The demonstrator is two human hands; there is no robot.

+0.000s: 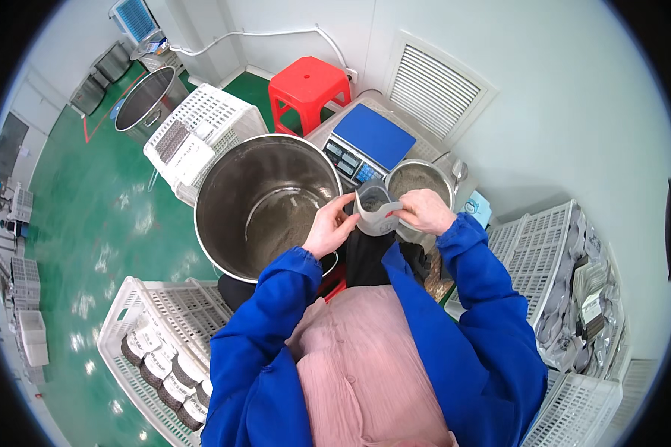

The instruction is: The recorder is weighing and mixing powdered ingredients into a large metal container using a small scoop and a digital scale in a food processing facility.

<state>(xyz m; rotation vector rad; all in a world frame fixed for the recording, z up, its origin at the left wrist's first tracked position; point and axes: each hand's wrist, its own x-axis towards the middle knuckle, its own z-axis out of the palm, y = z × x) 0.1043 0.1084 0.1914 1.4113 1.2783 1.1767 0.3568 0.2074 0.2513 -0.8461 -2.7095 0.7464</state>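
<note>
A stand-up plastic pouch [378, 223] with grey powder in its bottom is held over my lap, its mouth spread wide. My left hand [332, 224] has its fingers and thumb on the pouch's left edge. On the other side, my right hand [426, 211] pinches the right edge. To the left stands a large steel pot [218, 195] with grey-brown powder on its bottom. Behind my right hand, a steel bowl [448, 187] holds more of the powder. A digital scale [373, 137] with a blue platform sits just beyond the pouch.
A metal scoop or spoon [459, 170] lies beside the bowl. Beyond the scale is a red plastic stool [308, 84]. A white crate [117, 335] with filled, labelled pouches stands at lower left. Another crate [551, 262] on the right holds flat pouches. An upturned crate [223, 112] stands behind the pot.
</note>
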